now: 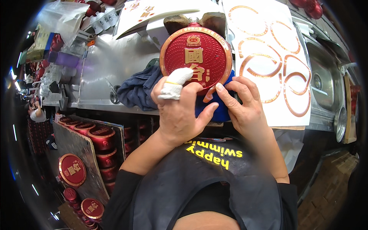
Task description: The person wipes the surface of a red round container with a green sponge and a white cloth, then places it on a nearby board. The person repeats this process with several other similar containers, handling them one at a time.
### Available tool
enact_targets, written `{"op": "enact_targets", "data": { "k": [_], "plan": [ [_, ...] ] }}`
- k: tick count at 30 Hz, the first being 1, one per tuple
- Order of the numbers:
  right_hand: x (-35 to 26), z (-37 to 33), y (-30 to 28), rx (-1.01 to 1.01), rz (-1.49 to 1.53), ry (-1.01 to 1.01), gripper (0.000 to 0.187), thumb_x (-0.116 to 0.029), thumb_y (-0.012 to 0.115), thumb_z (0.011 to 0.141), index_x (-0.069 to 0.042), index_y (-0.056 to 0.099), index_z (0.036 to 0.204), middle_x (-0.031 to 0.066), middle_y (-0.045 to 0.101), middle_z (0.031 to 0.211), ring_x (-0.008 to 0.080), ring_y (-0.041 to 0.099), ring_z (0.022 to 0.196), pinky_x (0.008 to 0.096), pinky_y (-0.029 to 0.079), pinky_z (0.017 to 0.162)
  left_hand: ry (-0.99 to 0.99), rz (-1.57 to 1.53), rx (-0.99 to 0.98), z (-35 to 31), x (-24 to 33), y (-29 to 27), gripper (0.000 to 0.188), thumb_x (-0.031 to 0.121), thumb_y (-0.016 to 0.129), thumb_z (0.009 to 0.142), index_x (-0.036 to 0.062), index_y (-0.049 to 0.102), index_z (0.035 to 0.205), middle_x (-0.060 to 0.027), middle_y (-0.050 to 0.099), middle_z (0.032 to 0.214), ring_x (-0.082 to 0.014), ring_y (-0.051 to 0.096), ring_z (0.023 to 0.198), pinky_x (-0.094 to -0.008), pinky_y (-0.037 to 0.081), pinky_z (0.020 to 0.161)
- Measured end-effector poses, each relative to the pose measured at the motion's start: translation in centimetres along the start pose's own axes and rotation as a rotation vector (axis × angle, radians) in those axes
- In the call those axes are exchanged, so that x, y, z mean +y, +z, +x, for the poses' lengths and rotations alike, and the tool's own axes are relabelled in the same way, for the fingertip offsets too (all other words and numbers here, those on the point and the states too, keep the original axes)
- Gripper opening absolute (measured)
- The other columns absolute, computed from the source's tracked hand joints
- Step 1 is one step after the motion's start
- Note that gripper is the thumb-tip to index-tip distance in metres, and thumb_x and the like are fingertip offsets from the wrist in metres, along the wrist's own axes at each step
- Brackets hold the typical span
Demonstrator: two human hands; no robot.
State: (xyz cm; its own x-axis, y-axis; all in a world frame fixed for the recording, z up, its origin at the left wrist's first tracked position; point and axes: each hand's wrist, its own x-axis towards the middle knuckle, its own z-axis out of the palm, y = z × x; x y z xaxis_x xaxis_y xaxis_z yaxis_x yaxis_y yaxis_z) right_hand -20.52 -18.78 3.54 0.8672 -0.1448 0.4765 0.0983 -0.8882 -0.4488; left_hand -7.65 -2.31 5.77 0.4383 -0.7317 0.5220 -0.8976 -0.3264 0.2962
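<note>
A round, flat red bottle (209,61) with raised gold characters lies tilted face-up in front of me, its neck pointing away. An orange-gold decal strip (165,50) runs around its rim, and the loose end (209,94) curls off at the lower edge. My left hand (177,113) is curled against the bottle's lower left, one finger wrapped in a white cloth cover (172,89) with a yellow band. My right hand (245,100) has its fingertips closed at the loose strip end by the lower right rim. Blue cloth (205,110) shows beneath the bottle.
A white sheet (276,115) with several curved decal strips lies to the right, beside a steel sink (326,73). Left of the bottle are a dark blue towel (142,88) and scissors (112,92). Red bottles (101,138) are stacked at lower left.
</note>
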Motion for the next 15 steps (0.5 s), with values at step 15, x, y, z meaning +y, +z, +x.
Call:
{"op": "enact_targets", "data": {
  "k": [15],
  "plan": [
    [-0.5, 0.0, 0.1, -0.019, -0.027, 0.014, 0.065, 0.012, 0.064, 0.07, -0.008, 0.065, 0.132, 0.0119, 0.058, 0.113, 0.0338, 0.054, 0.116, 0.0441, 0.047, 0.099, -0.083, -0.023, 0.059, -0.8, -1.0, -1.1, 0.022, 0.014, 0.074, 0.073, 0.0088, 0.063, 0.091, -0.0227, 0.053, 0.129, -0.0416, 0.038, 0.123, -0.0507, 0.027, 0.106]
  ]
}}
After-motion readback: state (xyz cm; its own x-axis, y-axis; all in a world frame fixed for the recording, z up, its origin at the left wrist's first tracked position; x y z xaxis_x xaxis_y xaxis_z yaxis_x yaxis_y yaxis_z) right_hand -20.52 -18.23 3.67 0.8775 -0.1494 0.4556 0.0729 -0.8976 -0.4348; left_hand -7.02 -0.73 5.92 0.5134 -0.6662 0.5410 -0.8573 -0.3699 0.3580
